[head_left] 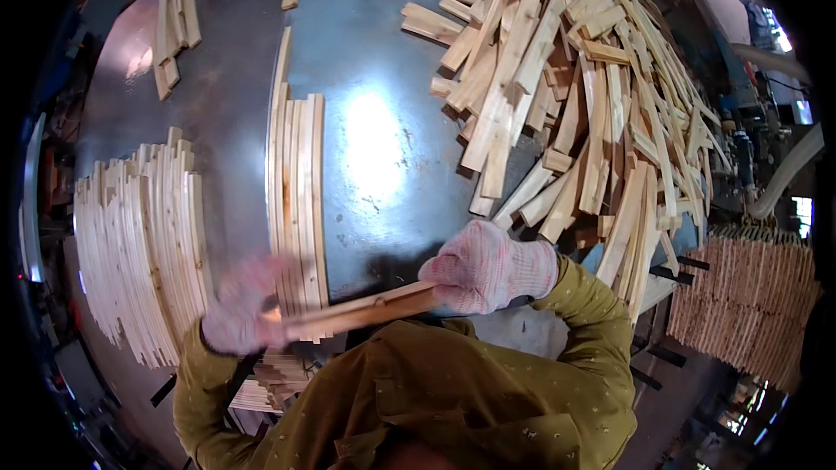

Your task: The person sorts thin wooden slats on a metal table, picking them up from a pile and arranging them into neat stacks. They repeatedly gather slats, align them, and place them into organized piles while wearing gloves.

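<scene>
Close to my body, a short wooden strip [361, 313] lies crosswise above the near edge of the metal table. My right hand [488, 268], in a pale pink-white knit glove, is closed around its right end. My left hand [244, 305], gloved alike, is at the strip's left end; motion smears its fingers, so its grip is unclear. Just beyond the strip, a row of long wooden strips [299, 183] lies side by side, pointing away from me. Left of it, next to my left hand, is a wider batch of aligned strips [144, 244].
A large jumbled heap of wooden pieces [557, 78] covers the right side of the table [374, 209]. A few loose strips [174, 26] lie far left. At the right stands a tall stack of wood [740, 300], with dark metal bars [670, 274] sticking out beside it.
</scene>
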Tool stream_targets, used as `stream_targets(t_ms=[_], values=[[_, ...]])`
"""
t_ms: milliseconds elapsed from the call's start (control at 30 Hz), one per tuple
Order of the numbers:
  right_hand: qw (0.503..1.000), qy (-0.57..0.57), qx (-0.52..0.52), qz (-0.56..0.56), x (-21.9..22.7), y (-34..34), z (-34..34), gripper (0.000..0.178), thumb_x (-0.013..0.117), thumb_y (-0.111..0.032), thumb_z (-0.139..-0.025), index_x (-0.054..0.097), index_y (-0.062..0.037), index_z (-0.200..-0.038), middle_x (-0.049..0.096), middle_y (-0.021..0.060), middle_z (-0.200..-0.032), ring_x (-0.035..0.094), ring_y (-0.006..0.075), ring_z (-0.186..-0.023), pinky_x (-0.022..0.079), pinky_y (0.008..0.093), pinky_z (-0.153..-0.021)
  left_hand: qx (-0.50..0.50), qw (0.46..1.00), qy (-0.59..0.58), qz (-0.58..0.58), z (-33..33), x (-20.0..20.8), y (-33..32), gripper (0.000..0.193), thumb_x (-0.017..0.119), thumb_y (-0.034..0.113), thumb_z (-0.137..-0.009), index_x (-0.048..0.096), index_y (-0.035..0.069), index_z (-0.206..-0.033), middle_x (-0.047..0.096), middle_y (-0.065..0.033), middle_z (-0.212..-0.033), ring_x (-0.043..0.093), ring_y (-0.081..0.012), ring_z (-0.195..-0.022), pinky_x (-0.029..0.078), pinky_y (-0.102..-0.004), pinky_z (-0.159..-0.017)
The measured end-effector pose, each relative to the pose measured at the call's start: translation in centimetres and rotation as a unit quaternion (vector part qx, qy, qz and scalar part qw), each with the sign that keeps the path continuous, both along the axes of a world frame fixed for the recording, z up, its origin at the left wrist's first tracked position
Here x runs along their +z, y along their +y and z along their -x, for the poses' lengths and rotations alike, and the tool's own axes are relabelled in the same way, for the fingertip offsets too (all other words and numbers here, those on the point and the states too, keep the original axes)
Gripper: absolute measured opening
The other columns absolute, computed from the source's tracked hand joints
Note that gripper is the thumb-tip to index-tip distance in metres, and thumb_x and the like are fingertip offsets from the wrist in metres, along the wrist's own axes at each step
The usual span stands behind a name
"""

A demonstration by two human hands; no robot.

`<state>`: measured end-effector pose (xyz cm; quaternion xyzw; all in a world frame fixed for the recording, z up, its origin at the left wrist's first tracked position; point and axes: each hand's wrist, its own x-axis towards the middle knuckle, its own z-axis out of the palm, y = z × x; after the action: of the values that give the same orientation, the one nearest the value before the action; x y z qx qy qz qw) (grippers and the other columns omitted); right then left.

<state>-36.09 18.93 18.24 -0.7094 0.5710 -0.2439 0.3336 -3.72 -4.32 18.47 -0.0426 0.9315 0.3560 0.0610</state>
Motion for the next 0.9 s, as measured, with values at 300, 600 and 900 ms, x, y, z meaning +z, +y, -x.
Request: stream_targets(t_ms=[300,600,900], values=[[0.774,0.273,-0.568,-0.070,-8.5,-12.9,16.5,0.049,0.072,-0.040,-0.081,0.068,-0.0019,-0.110,0.071,0.0131,-0.095,0.068,0.0303,-0.089,0.056,0.0381,-0.076,0.426,0.703,-0.042,-0.568,-9.7,-3.1,9.4,0.050,0.071,0.041,-0.092,0.060,0.002,-0.121,0.063,-0.0040,-0.096,0.060,-0.0150,-0.086,0.050,-0.0306,-0.074],[0.623,0.096,-0.736,-0.246,-15.8,-5.1,17.5,0.091,0.076,-0.064,-0.072,0.061,0.0075,-0.126,0.067,0.0197,-0.120,0.064,0.0311,-0.108,0.053,0.0441,-0.088,0.674,0.502,0.184,-0.510,-17.0,-8.5,12.3,0.050,0.070,0.017,-0.087,0.048,0.004,-0.130,0.066,-0.0106,-0.100,0.067,-0.0199,-0.076,0.059,-0.0328,-0.063],[0.729,0.203,-0.578,-0.305,-18.6,2.2,20.4,0.082,0.073,-0.054,-0.079,0.052,0.0003,-0.136,0.064,0.0185,-0.126,0.061,0.0309,-0.115,0.050,0.0453,-0.094,0.741,0.412,0.237,-0.473,-24.2,-9.4,21.6,0.061,0.073,0.022,-0.086,0.048,0.003,-0.138,0.059,-0.0099,-0.115,0.063,-0.0199,-0.097,0.057,-0.0352,-0.079]])
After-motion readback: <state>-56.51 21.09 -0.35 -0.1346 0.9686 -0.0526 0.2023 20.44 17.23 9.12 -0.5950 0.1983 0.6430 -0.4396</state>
